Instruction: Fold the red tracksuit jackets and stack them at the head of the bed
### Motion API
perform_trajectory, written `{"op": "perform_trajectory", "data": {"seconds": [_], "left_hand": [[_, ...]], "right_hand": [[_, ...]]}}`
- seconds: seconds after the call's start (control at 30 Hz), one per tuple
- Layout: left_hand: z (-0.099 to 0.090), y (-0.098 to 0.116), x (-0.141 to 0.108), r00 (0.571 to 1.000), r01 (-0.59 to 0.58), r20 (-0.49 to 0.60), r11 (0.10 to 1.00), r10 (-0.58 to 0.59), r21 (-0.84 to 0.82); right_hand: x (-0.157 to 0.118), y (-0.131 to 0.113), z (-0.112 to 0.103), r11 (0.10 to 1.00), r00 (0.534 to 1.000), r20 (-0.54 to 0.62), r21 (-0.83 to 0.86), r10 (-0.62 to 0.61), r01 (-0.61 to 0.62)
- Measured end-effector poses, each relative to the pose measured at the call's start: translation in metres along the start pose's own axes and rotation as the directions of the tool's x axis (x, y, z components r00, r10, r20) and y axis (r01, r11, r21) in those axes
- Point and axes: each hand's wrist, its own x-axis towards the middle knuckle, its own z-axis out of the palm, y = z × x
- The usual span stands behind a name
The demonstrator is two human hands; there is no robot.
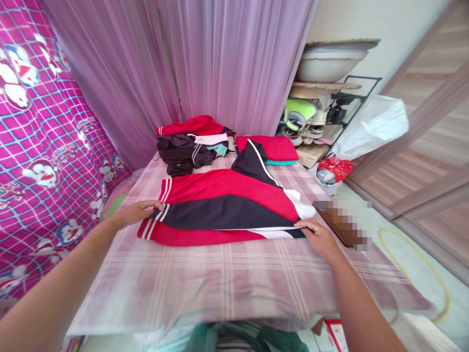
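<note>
Plaid-covered table (234,276), jacket (208,212), 2 clothes piles (178,150)

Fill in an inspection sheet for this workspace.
Surface: checked cloth, creased toward the near edge.
Handled things: red-and-dark garment, laid out flat, white-striped ends at left.
Clutter: clothes pile and folded clothes at the back; blurred-out item at right.
Grips: left grip touching a striped end; right grip touching the garment's opposite end.
Cables: none certain; yellow loop on the floor at right, kind unclear.
Surroundings: purple curtain behind, patterned cloth left, shoes back right.
</note>
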Motion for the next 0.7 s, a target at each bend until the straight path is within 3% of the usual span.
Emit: {"op": "perform_trajectory", "data": {"seconds": [0.1,0.23,0.3,0.37,0.43,0.57,0.63,0.7], "left_hand": [[-0.001,-0.006,-0.003,0.999,0.026,-0.027,0.999,-0.025,0.029],[0.002,0.010,-0.008,0.976,0.029,-0.216,0.983,0.011,0.179],[0.018,0.027,-0.008,0.961,-0.031,-0.258,0.963,0.103,0.267],[0.047,0.044,-0.005,0.951,-0.122,-0.224,0.924,0.213,0.363],[0.082,0.057,0.001,0.933,-0.190,-0.178,0.850,0.312,0.491],[0.138,0.056,0.011,0.925,-0.111,-0.185,0.700,0.332,0.705],[0.149,0.048,0.015,0.921,-0.095,-0.186,0.662,0.341,0.743],[0.151,0.040,0.017,0.915,-0.092,-0.190,0.643,0.357,0.761]], "right_hand": [[-0.002,0.004,0.000,0.999,1.000,-0.028,-0.043,-0.010,0.009],[0.003,-0.004,-0.009,0.984,0.999,0.019,-0.172,-0.043,0.046],[0.012,-0.027,-0.010,0.962,0.994,0.019,-0.250,-0.105,0.106],[0.023,-0.065,0.000,0.940,0.979,0.036,-0.272,-0.201,0.203],[0.034,-0.113,0.024,0.923,0.956,0.106,-0.252,-0.272,0.291],[0.051,-0.191,0.099,0.884,0.907,0.291,-0.269,-0.304,0.383],[0.055,-0.204,0.131,0.855,0.872,0.400,-0.306,-0.283,0.418],[0.057,-0.203,0.151,0.838,0.831,0.506,-0.330,-0.232,0.435]]}}
